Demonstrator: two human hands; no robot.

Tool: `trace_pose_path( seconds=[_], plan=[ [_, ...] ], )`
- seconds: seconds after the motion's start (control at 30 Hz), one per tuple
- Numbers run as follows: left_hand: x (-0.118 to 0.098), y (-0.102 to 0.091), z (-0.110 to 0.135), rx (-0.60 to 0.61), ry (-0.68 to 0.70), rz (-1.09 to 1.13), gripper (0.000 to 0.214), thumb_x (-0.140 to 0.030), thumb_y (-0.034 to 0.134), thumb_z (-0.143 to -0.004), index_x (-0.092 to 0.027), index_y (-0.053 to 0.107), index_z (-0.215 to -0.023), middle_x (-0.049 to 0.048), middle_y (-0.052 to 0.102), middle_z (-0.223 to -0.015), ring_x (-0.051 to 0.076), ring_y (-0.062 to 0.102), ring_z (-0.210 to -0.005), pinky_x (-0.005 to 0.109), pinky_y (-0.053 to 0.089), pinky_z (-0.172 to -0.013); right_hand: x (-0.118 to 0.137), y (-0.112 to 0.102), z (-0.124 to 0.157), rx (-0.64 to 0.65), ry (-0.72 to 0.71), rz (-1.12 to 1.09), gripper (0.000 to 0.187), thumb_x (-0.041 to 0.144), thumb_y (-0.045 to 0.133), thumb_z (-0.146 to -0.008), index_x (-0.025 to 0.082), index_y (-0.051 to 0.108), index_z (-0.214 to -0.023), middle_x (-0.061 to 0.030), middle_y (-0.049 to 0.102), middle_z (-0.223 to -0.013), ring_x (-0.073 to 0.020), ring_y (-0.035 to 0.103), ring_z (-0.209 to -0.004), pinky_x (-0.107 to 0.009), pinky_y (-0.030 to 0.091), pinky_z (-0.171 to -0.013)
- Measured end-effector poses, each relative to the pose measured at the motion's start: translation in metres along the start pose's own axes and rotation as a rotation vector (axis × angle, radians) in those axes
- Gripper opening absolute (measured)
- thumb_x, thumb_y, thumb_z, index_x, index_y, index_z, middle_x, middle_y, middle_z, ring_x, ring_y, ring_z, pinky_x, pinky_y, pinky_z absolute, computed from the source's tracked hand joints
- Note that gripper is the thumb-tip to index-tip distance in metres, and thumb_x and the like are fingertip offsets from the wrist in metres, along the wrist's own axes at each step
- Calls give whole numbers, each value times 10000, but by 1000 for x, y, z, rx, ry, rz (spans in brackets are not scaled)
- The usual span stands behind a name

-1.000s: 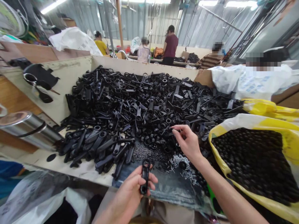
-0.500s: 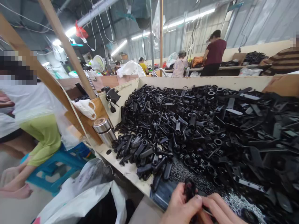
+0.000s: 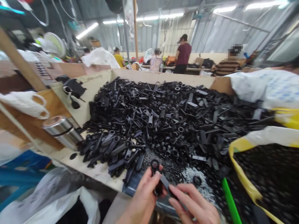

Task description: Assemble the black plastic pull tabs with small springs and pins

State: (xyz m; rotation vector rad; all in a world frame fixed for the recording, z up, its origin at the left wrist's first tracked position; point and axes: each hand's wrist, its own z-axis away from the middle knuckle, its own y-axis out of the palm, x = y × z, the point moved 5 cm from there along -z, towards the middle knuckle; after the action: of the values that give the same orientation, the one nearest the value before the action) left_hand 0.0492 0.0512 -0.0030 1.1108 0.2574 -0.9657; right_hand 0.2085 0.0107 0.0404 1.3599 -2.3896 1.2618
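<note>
My left hand point(image 3: 146, 188) is closed around a black plastic part with a round ring end point(image 3: 154, 163), held over the near edge of the bench. From it a flat black strip point(image 3: 165, 183) slants down to the right, and my right hand point(image 3: 195, 202) pinches its lower end between thumb and fingers. Whether strip and ring part are joined, I cannot tell. Under my hands lies a dark blue mat point(image 3: 132, 183). Just beyond are small dark metal pieces point(image 3: 153, 157) and a heap of silvery pins or screws point(image 3: 198, 177).
A big heap of black plastic parts point(image 3: 149, 118) fills the walled bench. Similar handle-like parts point(image 3: 114, 146) are piled at its near left, by a steel flask point(image 3: 62, 129). At right stand a yellow-edged sack point(image 3: 240, 146) of small black pieces and a green strip point(image 3: 230, 199). People work behind.
The view has swung right, bringing the sack and green strip into sight. My hands have come up and apart a little, and the flat strip now shows between them.
</note>
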Motion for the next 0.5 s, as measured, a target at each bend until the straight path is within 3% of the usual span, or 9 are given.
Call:
trace_pose_path(
  seconds=[0.1,0.23,0.37,0.5],
  plan=[
    [1,3,2,35,-71,101,549,-433,904,-690,-214,755,-1171,31,765,-973,211,668,-939,302,488,-848,7,0,1,-62,92,36,271,116,655,-981,169,733,-1235,-104,751,-978,-163,778,-751,-177,647,-669],
    [2,4,5,79,-125,143,449,-322,873,-695,-217,790,-1123,53,789,-1029,217,669,-1042,322,460,-1007,16,6,-1,-107,72,75,223,120,656,-991,151,725,-1200,-99,736,-950,-159,770,-756,-180,639,-666],
    [3,3,5,57,-102,162,440,-284,896,-671,-226,810,-1098,65,804,-1046,204,667,-1068,312,465,-1029,20,14,-4,-170,54,135,191,129,647,-1005,140,727,-1178,-104,740,-938,-162,771,-762,-185,634,-676],
    [8,0,1,7,-58,172,278,-269,890,-696,-223,826,-962,65,808,-1043,203,663,-1095,318,473,-1047,23,17,-6,-223,39,183,160,139,659,-1001,141,742,-1138,-97,743,-905,-163,774,-750,-188,633,-674]
  ],
)
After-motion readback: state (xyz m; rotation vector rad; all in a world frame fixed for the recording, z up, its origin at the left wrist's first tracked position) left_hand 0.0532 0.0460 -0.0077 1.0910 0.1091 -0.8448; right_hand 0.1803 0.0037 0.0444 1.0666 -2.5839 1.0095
